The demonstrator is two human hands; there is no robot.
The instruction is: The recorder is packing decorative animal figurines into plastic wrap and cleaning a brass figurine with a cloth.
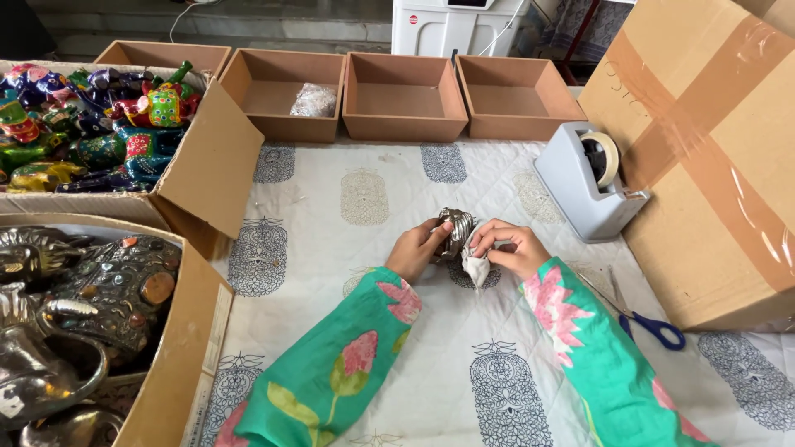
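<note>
Silver-toned metal figurine [454, 232] sits at the centre of the printed tablecloth [348, 248], gripped between both hands. Left hand [416, 248] closes around its near side, steadying it against the cloth. Right hand [512, 247] pinches a small white cloth [475, 266] against the figurine's flank, fingers curled tight. Tape dispenser [586, 178] and blue-handled scissors [650, 324] lie to the right, within reach. Open cartons of similar figurines [83, 306] stand at left.

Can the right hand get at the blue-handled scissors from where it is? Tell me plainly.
Probably yes. The scissors lie flat on the printed cloth just right of the right hand with nothing between them, though that hand now grips a small white rag.
</note>
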